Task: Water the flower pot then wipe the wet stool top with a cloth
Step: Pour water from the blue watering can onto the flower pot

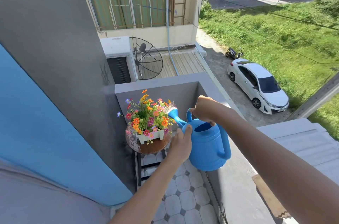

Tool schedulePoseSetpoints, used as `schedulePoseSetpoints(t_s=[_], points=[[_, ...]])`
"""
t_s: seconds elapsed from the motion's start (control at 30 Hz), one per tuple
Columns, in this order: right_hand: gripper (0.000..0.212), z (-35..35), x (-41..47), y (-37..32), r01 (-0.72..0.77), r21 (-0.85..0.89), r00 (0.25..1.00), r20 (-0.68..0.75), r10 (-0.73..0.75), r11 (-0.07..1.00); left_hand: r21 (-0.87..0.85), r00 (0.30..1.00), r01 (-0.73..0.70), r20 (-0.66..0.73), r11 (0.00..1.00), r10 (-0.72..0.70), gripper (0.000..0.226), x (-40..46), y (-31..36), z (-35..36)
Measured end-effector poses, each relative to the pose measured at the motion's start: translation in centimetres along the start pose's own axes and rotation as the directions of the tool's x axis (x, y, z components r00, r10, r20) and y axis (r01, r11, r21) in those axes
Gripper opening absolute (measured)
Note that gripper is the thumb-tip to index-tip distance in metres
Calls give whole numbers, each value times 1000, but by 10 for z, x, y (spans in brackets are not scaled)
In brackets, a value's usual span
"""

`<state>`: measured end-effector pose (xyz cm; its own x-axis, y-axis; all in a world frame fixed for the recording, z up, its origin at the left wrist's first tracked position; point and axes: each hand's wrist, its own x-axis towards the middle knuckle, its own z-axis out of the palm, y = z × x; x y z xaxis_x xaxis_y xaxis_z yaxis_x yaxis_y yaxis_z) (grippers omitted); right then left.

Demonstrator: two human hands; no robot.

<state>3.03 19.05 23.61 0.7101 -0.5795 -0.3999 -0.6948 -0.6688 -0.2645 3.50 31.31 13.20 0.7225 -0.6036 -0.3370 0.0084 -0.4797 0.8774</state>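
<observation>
A white flower pot [150, 136] full of orange, red and pink flowers stands on a round brown wooden stool top [155, 147] in the balcony corner. I hold a blue watering can [207, 144] just right of it, tilted left, its white-faced rose [172, 110] up against the flowers' right side. My right hand [204, 109] grips the can's top handle. My left hand [181, 141] presses against the can's left side below the spout. No cloth is in view.
The stool has dark metal legs [139, 168] on the tiled balcony floor [185, 196]. A grey parapet wall [231, 178] runs along the right, a blue and grey wall [55, 113] closes the left. Far below are a white car [256, 84] and grass.
</observation>
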Motion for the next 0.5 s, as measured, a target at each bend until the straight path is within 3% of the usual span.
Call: schedulePoseSetpoints(t_s=[0.3,0.5], points=[[12,8,-8,-25,104,-185,993,80,-91,977,12,999,11,-53,1000,-11,59,-10,-16,-29],[20,13,-2,-47,158,19,987,12,-158,987,-2,994,41,-98,999,-41,58,-12,-22,-48]])
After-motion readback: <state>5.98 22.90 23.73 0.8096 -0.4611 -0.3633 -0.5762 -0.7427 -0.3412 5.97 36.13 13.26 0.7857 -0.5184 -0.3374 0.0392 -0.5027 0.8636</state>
